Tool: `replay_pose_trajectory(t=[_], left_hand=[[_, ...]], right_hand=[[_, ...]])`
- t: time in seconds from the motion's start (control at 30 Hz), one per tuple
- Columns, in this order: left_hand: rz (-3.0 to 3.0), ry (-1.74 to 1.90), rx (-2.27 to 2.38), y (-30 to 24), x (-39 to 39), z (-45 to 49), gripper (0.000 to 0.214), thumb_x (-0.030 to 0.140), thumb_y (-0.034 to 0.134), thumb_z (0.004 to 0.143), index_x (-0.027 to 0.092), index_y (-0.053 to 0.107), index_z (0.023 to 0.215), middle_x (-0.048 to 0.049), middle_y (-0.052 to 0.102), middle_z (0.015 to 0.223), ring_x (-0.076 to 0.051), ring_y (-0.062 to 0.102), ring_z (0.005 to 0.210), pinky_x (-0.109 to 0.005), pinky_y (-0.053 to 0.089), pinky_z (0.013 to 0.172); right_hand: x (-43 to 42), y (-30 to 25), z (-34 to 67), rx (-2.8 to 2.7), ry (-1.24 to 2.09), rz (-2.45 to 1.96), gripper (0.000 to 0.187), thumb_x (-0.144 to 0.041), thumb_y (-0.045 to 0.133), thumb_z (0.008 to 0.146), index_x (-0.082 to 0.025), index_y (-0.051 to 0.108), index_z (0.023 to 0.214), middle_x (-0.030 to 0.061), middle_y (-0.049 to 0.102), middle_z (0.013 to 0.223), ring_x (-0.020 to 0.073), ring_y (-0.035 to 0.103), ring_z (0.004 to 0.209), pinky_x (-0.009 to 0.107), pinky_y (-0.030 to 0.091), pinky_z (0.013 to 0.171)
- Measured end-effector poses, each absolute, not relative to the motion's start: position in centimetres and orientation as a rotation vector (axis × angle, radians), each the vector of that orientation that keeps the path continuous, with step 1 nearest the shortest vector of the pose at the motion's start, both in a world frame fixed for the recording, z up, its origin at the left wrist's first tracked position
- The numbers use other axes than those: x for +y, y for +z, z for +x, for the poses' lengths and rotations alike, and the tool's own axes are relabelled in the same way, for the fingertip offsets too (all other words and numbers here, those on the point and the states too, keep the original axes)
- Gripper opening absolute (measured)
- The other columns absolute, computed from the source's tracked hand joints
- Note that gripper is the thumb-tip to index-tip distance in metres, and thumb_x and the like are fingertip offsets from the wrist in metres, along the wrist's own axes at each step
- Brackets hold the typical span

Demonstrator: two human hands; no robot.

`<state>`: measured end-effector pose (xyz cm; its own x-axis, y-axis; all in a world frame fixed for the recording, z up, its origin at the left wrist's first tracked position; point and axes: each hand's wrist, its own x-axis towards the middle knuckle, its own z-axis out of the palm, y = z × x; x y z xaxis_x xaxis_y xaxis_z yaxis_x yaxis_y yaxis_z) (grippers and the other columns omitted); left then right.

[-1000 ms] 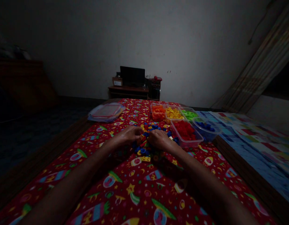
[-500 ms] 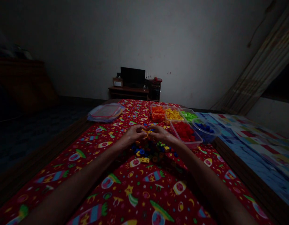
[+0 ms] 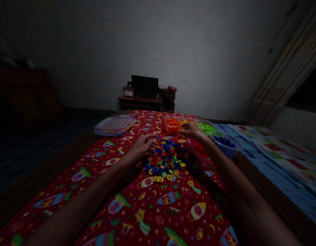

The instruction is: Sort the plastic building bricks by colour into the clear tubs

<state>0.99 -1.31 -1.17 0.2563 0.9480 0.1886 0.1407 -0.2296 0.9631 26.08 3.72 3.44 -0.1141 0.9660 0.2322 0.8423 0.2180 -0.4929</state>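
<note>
A pile of small mixed-colour plastic bricks [image 3: 166,159] lies on a red patterned cloth [image 3: 158,208]. My left hand [image 3: 143,144] rests at the pile's left edge, fingers loosely spread and touching the bricks. My right hand [image 3: 190,130] is stretched forward over the clear tub of yellow bricks [image 3: 185,120], fingers curled; whether a brick is in them is hidden. Beside it stand tubs of orange bricks [image 3: 172,125], green bricks [image 3: 207,127], red bricks [image 3: 198,146] and blue bricks [image 3: 225,141].
A stack of clear tub lids [image 3: 113,124] lies at the cloth's far left. A checked blue mat [image 3: 275,157] lies to the right. A low wooden stand with a dark screen [image 3: 145,86] is at the far wall. The room is dim.
Both hands were together at the pile, holding a yellow brick between them half a second ago. My right hand has since reached forward to the yellow tub; my left stays by the pile.
</note>
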Motion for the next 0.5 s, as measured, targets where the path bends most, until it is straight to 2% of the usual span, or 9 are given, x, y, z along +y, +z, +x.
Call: replay_pose_trajectory(t=[0.17, 0.37, 0.43, 0.5], left_hand=[[1.613, 1.151, 1.018, -1.3, -0.5, 0.1, 0.031, 0.035, 0.06, 0.075, 0.012, 0.062, 0.095, -0.0044, 0.068, 0.073, -0.017, 0.067, 0.066, -0.032, 0.056, 0.064], [1.785, 1.076, 1.166, -1.5, -0.2, -0.8, 0.029, 0.033, 0.052, 0.078, 0.014, 0.065, 0.097, -0.0056, 0.071, 0.082, -0.02, 0.068, 0.075, -0.032, 0.056, 0.067], [1.956, 1.05, 1.265, -1.6, 0.2, -1.2, 0.029, 0.03, 0.049, 0.079, 0.017, 0.067, 0.098, -0.005, 0.072, 0.088, -0.02, 0.068, 0.082, -0.032, 0.054, 0.074], [2.141, 1.003, 1.344, -1.8, 0.5, -1.6, 0.029, 0.027, 0.047, 0.078, 0.019, 0.069, 0.097, -0.0046, 0.072, 0.094, -0.021, 0.066, 0.089, -0.033, 0.052, 0.082]], right_hand=[[8.7, 5.0, 28.8, -1.985, 0.054, -1.868, 0.018, -0.013, 0.055, 0.079, -0.004, 0.065, 0.09, 0.009, 0.065, 0.073, 0.0112, 0.057, 0.059, 0.02, 0.039, 0.055], [9.9, 5.5, 28.3, -2.013, -0.173, -1.767, 0.033, -0.026, 0.057, 0.082, -0.008, 0.062, 0.109, 0.0167, 0.066, 0.101, 0.0196, 0.059, 0.087, 0.024, 0.042, 0.071], [9.1, 5.7, 27.3, -2.074, -0.201, -1.689, 0.031, -0.023, 0.051, 0.085, -0.007, 0.063, 0.108, 0.0154, 0.066, 0.097, 0.0181, 0.058, 0.082, 0.024, 0.04, 0.068], [7.4, 5.8, 26.1, -2.191, -0.143, -1.597, 0.025, -0.018, 0.047, 0.084, -0.007, 0.067, 0.096, 0.0102, 0.066, 0.084, 0.014, 0.054, 0.069, 0.022, 0.035, 0.061]])
